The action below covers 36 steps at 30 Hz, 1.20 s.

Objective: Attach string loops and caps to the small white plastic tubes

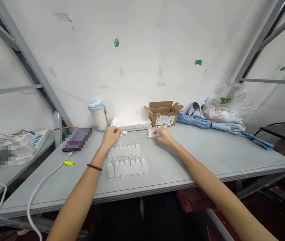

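Note:
My left hand (110,136) rests at the back of the table, fingers pinched together beside a few small white pieces (124,133). Whatever sits between those fingertips is too small to make out. To the right, my right hand (165,136) has its thumb and fingers curled onto the end of a small group of white tags (151,133), whose strings point left. Nearer to me lie two rows of flat, whitish tags with string loops at their tops: a back row (123,151) and a front row (127,167).
Along the wall stand a cup with a blue lid (99,115), a flat white box (133,126) and an open cardboard carton (164,115). A folded blue umbrella (197,121) and a plastic bag (224,103) lie right. A phone (77,140) with a white cable (47,177) is left.

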Each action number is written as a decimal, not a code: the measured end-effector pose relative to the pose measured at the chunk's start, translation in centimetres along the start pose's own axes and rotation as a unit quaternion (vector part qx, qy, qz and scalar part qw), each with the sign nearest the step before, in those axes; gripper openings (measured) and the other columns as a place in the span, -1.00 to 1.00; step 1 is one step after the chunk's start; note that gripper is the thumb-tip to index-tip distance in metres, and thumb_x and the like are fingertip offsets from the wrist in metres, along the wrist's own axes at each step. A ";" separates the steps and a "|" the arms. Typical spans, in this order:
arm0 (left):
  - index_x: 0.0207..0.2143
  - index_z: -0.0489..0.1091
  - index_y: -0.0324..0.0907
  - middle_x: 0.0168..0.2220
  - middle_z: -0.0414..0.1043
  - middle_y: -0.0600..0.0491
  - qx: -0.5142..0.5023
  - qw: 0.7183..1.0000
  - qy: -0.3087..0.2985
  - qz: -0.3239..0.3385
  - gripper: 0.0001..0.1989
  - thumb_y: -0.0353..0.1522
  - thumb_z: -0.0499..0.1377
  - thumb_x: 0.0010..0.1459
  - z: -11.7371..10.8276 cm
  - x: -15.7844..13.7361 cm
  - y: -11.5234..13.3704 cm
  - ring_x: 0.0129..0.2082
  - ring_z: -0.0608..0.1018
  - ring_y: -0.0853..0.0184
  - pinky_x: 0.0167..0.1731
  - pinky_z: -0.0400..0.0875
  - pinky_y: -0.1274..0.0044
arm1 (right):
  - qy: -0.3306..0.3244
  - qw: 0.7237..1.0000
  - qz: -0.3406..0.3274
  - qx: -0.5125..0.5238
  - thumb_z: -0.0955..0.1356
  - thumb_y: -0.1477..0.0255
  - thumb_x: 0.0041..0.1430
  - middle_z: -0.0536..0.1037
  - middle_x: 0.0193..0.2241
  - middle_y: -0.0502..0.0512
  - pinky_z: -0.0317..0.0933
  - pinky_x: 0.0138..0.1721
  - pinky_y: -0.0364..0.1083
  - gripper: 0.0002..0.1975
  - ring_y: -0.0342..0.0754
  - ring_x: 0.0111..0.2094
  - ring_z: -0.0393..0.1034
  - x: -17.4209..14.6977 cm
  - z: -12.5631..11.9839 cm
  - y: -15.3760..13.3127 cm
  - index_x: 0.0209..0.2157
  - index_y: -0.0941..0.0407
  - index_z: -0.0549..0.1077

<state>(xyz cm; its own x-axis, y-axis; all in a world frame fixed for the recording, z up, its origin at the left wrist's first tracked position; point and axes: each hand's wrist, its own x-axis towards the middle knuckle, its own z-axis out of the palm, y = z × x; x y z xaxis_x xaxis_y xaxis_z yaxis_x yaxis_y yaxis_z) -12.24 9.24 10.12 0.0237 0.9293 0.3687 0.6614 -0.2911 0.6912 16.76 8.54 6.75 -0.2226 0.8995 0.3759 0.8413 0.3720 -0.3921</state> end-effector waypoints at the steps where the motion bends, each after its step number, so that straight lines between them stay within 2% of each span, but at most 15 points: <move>1: -0.46 0.47 -0.23 -0.46 0.53 -0.05 0.053 0.998 0.010 0.017 -0.74 -0.28 0.04 0.04 -0.2 0.1 -0.4 -0.44 0.53 0.26 -0.40 0.35 0.50 | -0.003 1.000 0.005 -0.007 0.36 0.46 0.02 0.56 -0.24 0.15 0.05 -0.12 0.02 -0.87 0.15 -0.08 0.26 0.0 -0.1 0.0 -0.34 0.15 0.48; 5: -0.40 0.51 -0.18 -0.37 0.55 -0.06 0.180 0.983 0.016 0.046 -0.74 -0.38 0.01 0.06 -0.4 0.3 -1.6 -0.29 0.53 0.18 -0.28 0.34 0.47 | -0.006 1.000 0.013 -0.024 0.35 0.51 0.00 0.55 -0.25 0.17 0.06 -0.15 0.00 -0.87 0.12 -0.09 0.27 -0.2 -0.1 0.1 -0.33 0.16 0.48; 11: -0.28 0.53 -0.23 -0.20 0.53 -0.12 0.225 0.970 -0.007 0.097 -0.70 -0.45 0.01 0.05 0.1 0.5 -2.8 -0.12 0.46 0.07 -0.11 0.32 0.36 | 0.032 0.999 -0.020 -0.022 0.37 0.50 -0.02 0.52 -0.25 0.19 0.10 -0.16 0.01 -0.85 0.14 -0.09 0.27 -0.1 0.0 0.0 -0.33 0.14 0.48; 15: -0.23 0.52 -0.27 -0.15 0.51 -0.13 0.234 0.966 -0.012 0.106 -0.68 -0.47 0.00 0.07 0.1 0.6 -3.0 -0.09 0.43 0.07 -0.06 0.30 0.34 | 0.057 0.994 -0.074 0.047 0.32 0.49 0.06 0.52 -0.29 0.20 0.14 -0.13 0.02 -0.88 0.07 -0.18 0.32 -0.3 0.1 -1.4 -0.32 0.16 0.46; 19: -0.16 0.50 -0.23 -0.12 0.50 -0.07 0.251 0.957 -0.051 0.132 -0.66 -0.49 0.01 0.09 0.5 0.4 -2.7 -0.07 0.40 0.11 -0.01 0.27 0.37 | -0.009 0.984 -0.117 0.131 0.26 0.44 0.15 0.51 -0.39 0.14 0.19 -0.25 -0.05 -0.80 -0.02 -0.31 0.35 -1.2 0.6 -4.1 -0.20 0.15 0.45; 23: -0.16 0.51 -0.20 -0.14 0.51 -0.07 0.271 0.946 -0.084 0.155 -0.66 -0.51 0.01 0.09 1.2 0.3 -2.5 -0.07 0.39 0.11 -0.03 0.27 0.34 | -0.082 0.972 -0.156 0.158 0.24 0.43 0.18 0.51 -0.38 0.14 0.18 -0.28 -0.08 -0.78 -0.05 -0.34 0.33 -2.1 1.0 -6.3 -0.20 0.16 0.46; 27: -0.21 0.53 -0.17 -0.19 0.52 -0.09 0.288 0.940 -0.096 0.159 -0.65 -0.54 0.01 0.06 1.5 0.3 -2.5 -0.09 0.39 0.07 -0.09 0.29 0.33 | -0.158 0.958 -0.149 0.188 0.25 0.38 0.19 0.48 -0.48 0.04 0.15 -0.39 -0.13 -0.76 -0.12 -0.48 0.28 -2.3 1.1 -6.7 -0.15 0.16 0.43; 32: -0.25 0.55 -0.17 -0.23 0.53 -0.14 0.277 0.944 -0.100 0.146 -0.64 -0.57 0.03 0.02 1.7 0.4 -2.6 -0.08 0.39 0.01 -0.14 0.30 0.31 | -0.182 0.946 -0.168 0.211 0.22 0.36 0.22 0.44 -0.50 -0.02 0.14 -0.41 -0.18 -0.73 -0.16 -0.50 0.24 -2.3 1.0 -6.4 -0.11 0.14 0.41; 36: -0.24 0.55 -0.18 -0.23 0.52 -0.14 0.284 0.943 -0.101 0.140 -0.64 -0.56 0.03 0.00 1.9 0.4 -2.8 -0.04 0.38 0.03 -0.11 0.32 0.35 | -0.202 0.940 -0.188 0.200 0.19 0.33 0.25 0.41 -0.51 -0.02 0.12 -0.40 -0.18 -0.72 -0.16 -0.50 0.22 -2.4 1.0 -6.7 -0.16 0.13 0.44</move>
<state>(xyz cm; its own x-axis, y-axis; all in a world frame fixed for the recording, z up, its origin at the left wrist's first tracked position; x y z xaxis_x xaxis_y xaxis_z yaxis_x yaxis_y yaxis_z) -12.60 10.89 7.16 0.3616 0.8750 0.3220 0.9015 -0.4162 0.1187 11.18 4.13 7.67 -0.7045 0.6701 0.2337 0.4303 0.6652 -0.6102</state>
